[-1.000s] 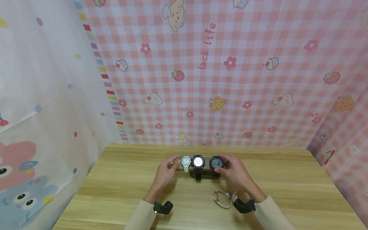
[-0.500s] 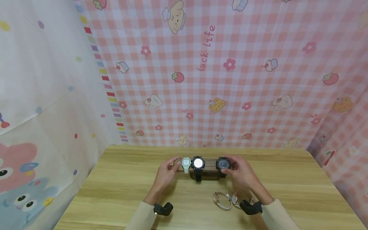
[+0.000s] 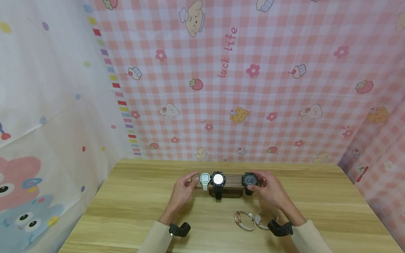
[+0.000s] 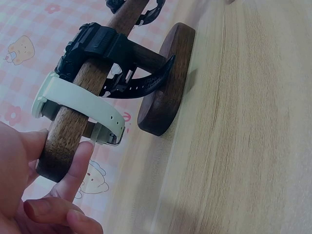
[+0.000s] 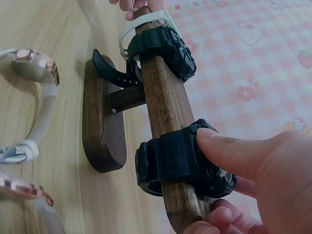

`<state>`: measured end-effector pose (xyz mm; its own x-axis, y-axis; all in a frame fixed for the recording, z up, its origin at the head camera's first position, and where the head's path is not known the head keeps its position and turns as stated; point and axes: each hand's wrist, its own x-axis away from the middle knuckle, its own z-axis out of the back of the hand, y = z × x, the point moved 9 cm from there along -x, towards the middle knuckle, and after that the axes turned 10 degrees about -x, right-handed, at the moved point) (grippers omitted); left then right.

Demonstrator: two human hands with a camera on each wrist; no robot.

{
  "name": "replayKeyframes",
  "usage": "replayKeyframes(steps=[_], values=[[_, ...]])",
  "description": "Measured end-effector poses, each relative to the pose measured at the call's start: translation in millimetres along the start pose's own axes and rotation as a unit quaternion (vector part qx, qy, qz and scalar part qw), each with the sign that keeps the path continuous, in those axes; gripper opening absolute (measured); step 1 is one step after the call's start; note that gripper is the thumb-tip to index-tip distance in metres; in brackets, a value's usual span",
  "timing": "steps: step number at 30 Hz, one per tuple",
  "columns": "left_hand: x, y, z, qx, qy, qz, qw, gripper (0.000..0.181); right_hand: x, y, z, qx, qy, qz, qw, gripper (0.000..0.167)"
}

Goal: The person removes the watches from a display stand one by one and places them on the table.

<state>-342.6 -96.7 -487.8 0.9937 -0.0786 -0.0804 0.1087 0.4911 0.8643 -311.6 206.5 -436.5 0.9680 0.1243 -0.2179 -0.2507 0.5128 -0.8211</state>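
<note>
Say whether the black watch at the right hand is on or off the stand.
On. In the right wrist view, the black watch circles the stand's bar; the right hand grips the watch.

A dark wooden stand is formed of a long, round-ended bar carried by a short post above a rounded base. Near the stand's right end, a chunky black watch is looped around the bar, its round grey dial turned up. Toward its left end, a pale green watch with a squarish face and a bright-dialled black watch are strapped side by side.
</note>
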Motion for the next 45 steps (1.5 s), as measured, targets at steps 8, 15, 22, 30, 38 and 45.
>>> replayKeyframes(steps=[8,15,22,30,38,45], values=[[0.9,1.7,0.9,0.005,0.003,-0.008,1.0000,0.035,2.7,6.0,6.1,-0.008,0.002,-0.014,0.9999,0.052],[1.3,1.8,1.1,-0.002,0.004,-0.004,1.0000,0.036,4.1,8.0,11.1,-0.005,0.002,-0.013,0.9999,0.053],[1.9,3.8,1.0,-0.002,0.002,-0.003,1.0000,0.036,6.8,12.9,15.3,-0.008,-0.004,-0.021,0.9998,0.053],[1.9,3.6,1.5,-0.003,0.002,-0.007,1.0000,0.036,10.2,18.2,18.9,-0.015,-0.010,-0.037,0.9992,0.054],[1.2,2.6,2.1,-0.004,-0.002,-0.005,1.0000,0.037,11.2,22.7,19.7,-0.043,-0.016,-0.054,0.9975,0.055],[1.1,2.2,1.0,-0.003,-0.003,-0.005,1.0000,0.037,13.1,26.4,21.8,-0.072,-0.014,-0.071,0.9948,0.059]])
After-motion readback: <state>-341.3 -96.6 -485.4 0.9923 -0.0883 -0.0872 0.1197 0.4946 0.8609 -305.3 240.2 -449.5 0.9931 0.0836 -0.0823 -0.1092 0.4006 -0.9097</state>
